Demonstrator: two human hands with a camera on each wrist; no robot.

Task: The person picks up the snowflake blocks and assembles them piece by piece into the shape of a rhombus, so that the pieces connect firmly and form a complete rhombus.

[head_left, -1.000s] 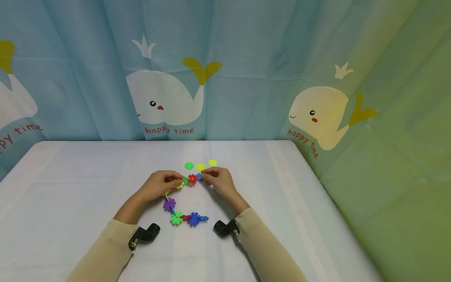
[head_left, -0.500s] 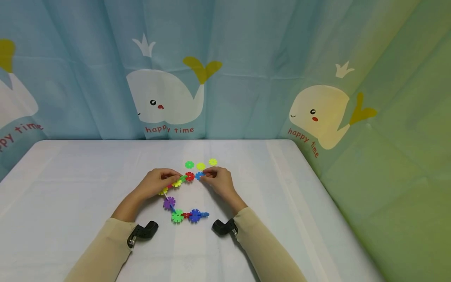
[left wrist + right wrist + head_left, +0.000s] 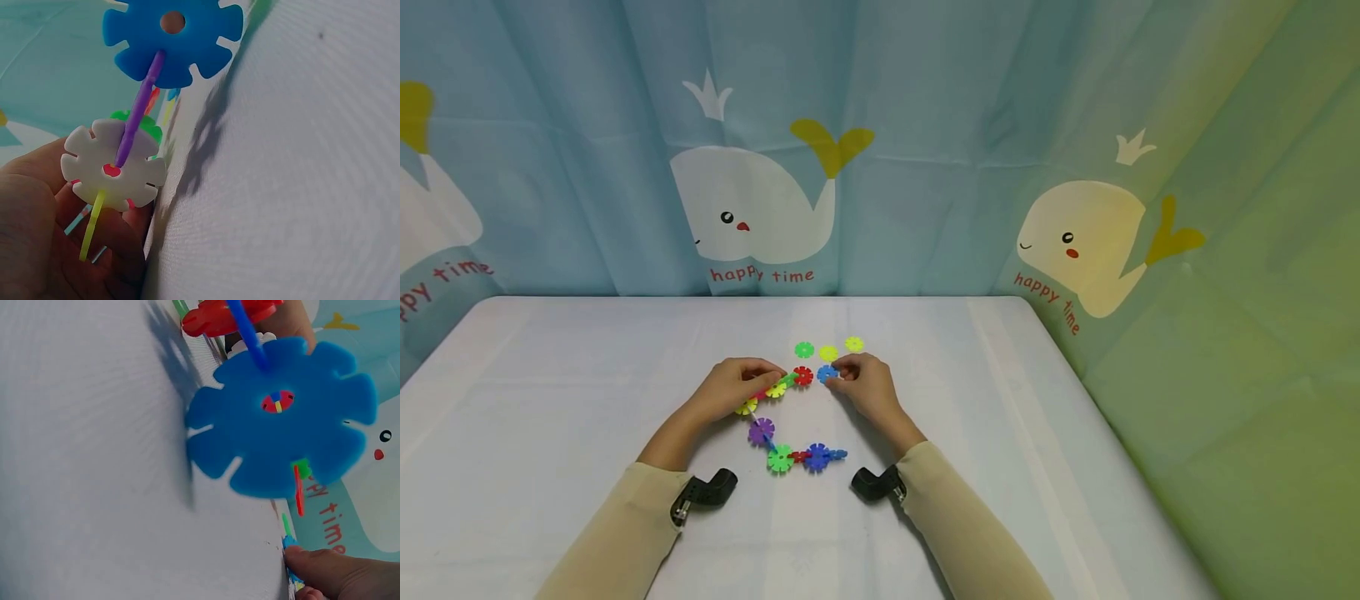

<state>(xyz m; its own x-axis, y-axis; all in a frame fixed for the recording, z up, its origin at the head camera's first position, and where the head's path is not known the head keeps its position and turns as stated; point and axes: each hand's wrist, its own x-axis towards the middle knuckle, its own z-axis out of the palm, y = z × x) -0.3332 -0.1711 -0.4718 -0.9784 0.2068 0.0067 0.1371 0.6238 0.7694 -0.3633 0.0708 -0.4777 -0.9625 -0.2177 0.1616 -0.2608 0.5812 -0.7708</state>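
Note:
A chain of interlocking plastic snowflake discs curves across the table in the head view, with a purple disc [image 3: 761, 431], a green disc [image 3: 780, 458] and a dark blue disc [image 3: 817, 457]. My left hand [image 3: 733, 389] pinches its upper stretch beside a green disc [image 3: 788, 381]; a red disc [image 3: 802, 376] ends that stretch. Just right of it, my right hand [image 3: 867, 385] pinches a single blue disc [image 3: 826, 374] by its edge, a small gap from the red one. The left wrist view has a white disc [image 3: 81, 162] of the chain in front of the left fingers.
Behind the hands lie a loose green disc [image 3: 804, 349] and two yellow discs, one near [image 3: 828, 353] and one farther right [image 3: 853, 343]. The white table [image 3: 1000, 500] reaches back to a blue whale-print curtain [image 3: 925, 217]. Black wrist cameras hang from both sleeves.
The blue disc in the right hand has come away from the red disc and turned its flat face up. My left hand has shifted slightly left with the chain's upper stretch.

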